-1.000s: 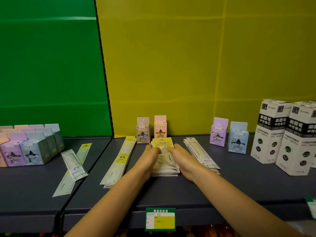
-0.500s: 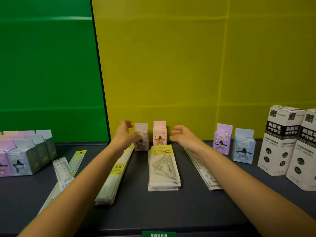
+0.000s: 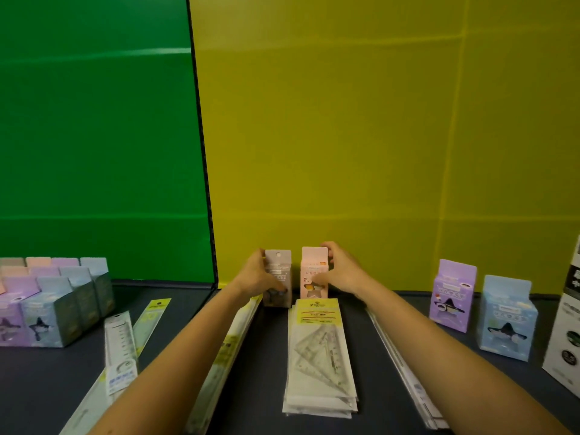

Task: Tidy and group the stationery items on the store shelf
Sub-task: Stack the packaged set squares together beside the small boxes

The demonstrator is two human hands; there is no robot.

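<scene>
Two small upright boxes stand at the back of the dark shelf [image 3: 370, 356]. My left hand [image 3: 255, 276] grips the grey box [image 3: 280, 271] from its left side. My right hand [image 3: 340, 271] grips the pink box [image 3: 314, 268] from its right side. Just in front of them lies a stack of clear set-square packs [image 3: 320, 359] with yellow headers. A pile of long ruler packs [image 3: 229, 350] lies under my left forearm, and another ruler pile [image 3: 405, 368] lies under my right forearm.
Pastel boxes [image 3: 53, 309] are grouped at the left, with two loose ruler packs [image 3: 120, 350] beside them. A purple box [image 3: 452, 295] and a blue box [image 3: 505, 318] stand at the right, next to tall white cartons [image 3: 565, 340]. Green and yellow panels back the shelf.
Both hands left the set-square stack, reached to the back of the shelf and closed on the grey and pink boxes. The camera moved closer to the shelf.
</scene>
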